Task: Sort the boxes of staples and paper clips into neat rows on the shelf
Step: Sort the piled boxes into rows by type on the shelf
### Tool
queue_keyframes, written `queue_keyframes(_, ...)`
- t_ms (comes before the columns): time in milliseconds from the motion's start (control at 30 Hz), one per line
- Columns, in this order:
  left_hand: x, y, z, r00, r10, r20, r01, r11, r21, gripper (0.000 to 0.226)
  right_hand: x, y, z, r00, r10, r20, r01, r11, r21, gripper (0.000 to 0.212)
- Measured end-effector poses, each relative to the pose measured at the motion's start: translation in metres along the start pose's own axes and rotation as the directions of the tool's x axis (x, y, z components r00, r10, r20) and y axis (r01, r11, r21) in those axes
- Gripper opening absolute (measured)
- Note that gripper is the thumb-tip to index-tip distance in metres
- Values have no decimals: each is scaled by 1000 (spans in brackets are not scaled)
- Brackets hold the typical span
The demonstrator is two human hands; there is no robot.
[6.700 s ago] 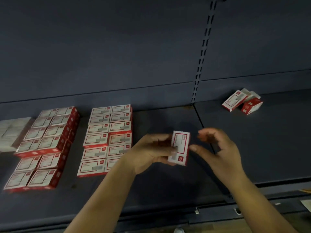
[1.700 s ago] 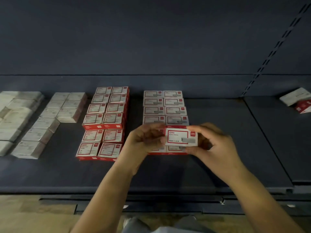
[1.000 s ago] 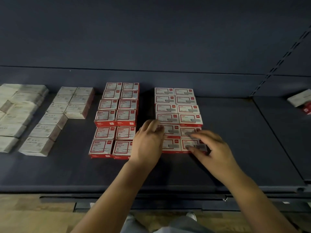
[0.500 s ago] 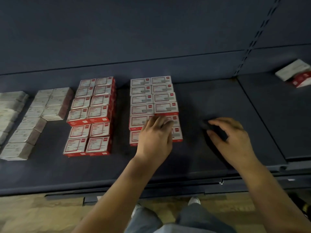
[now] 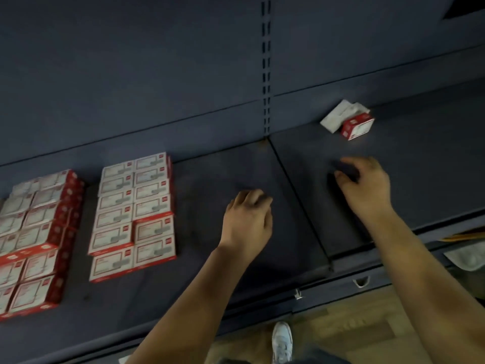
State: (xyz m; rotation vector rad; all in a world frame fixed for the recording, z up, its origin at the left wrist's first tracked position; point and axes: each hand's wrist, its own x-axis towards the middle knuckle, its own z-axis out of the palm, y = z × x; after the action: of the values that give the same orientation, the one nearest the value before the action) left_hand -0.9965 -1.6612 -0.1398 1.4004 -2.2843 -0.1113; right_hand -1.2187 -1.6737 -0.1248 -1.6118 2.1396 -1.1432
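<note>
Now both hands [image 5: 304,200] empty, fingers loosely curled, above shelf [image 5: 236,285]; boxes [image 5: 133,214] in rows leftward

Pretty dim shot overall, the dark blue shelf [image 5: 236,166] soaks up most of the light. Light seems to come from above and behind the camera, since both hands drop soft shadows onto the shelf toward 12 o'clock. Motion blur is everywhere: the left hand [image 5: 248,219] and right hand [image 5: 364,185] are smeared at the fingers, and print on the red and white boxes [image 5: 133,214] at 9 o'clock is unreadable. No glare. Wide-angle bend tilts the shelf lines toward the edges. The loose boxes [image 5: 349,120] at 1 o'clock look soft too.
</note>
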Motion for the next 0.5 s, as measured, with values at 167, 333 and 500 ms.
queue_keyframes(167, 21, 4, 17, 1000, 16, 24, -16, 999, 34, 35, 62, 11, 4, 966, 252, -50, -246, 964, 102, 58)
queue_keyframes(333, 27, 0, 23, 1000, 22, 18, -23, 1000, 12, 36, 106, 16, 8, 924, 380, -26, -381, 922, -70, 87)
queue_keyframes(500, 26, 0, 22, 999, 33, 2, -33, 999, -22, 36, 116, 26, 13, 942, 335, 8, -325, 920, -217, 71)
